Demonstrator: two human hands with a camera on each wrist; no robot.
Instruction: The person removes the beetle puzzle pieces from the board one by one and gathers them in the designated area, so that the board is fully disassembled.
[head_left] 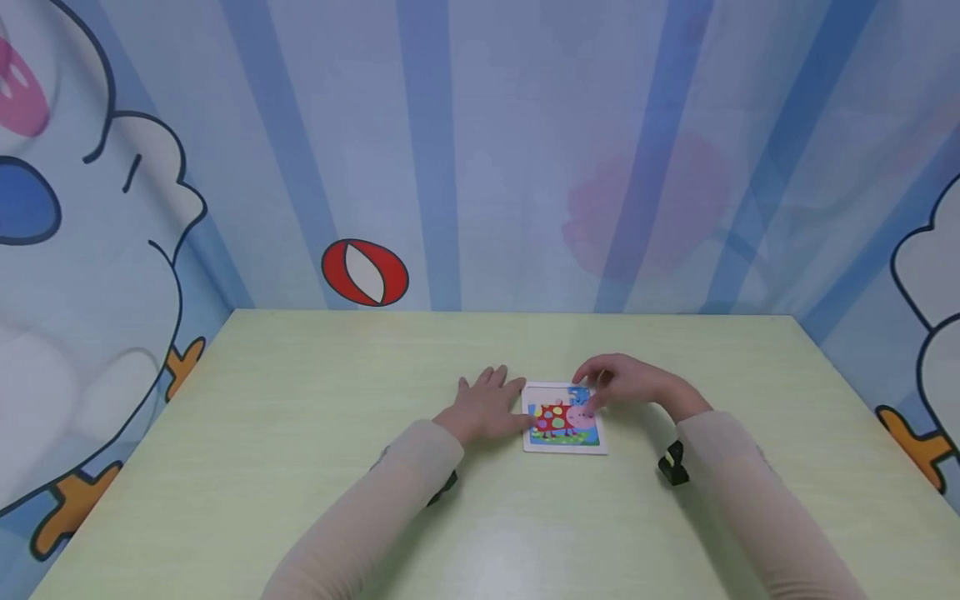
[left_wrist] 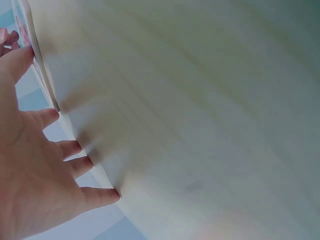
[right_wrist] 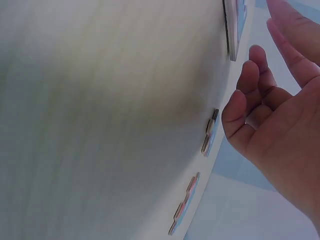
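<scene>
A small jigsaw puzzle (head_left: pixel 564 448) in a white frame lies on the table, its picture showing a pink pig in a red spotted outfit on green ground. A pale strip shows along the picture's upper left. My left hand (head_left: pixel 487 410) lies at the frame's left side, fingers spread on the table and thumb over the picture's left edge. My right hand (head_left: pixel 626 381) is at the upper right corner, index fingertip by the top rim and thumb tip over the pig's face. A blue patch shows between these separated tips. In the right wrist view, the other fingers (right_wrist: pixel 235 110) curl inward.
Thin puzzle pieces (right_wrist: pixel 184 204) lie on the table in the right wrist view, with another cluster of pieces (right_wrist: pixel 210 132) closer to the frame. The pale green table (head_left: pixel 337 375) meets a blue striped backdrop (head_left: pixel 495 167) at its back edge. Cartoon-printed panels flank it.
</scene>
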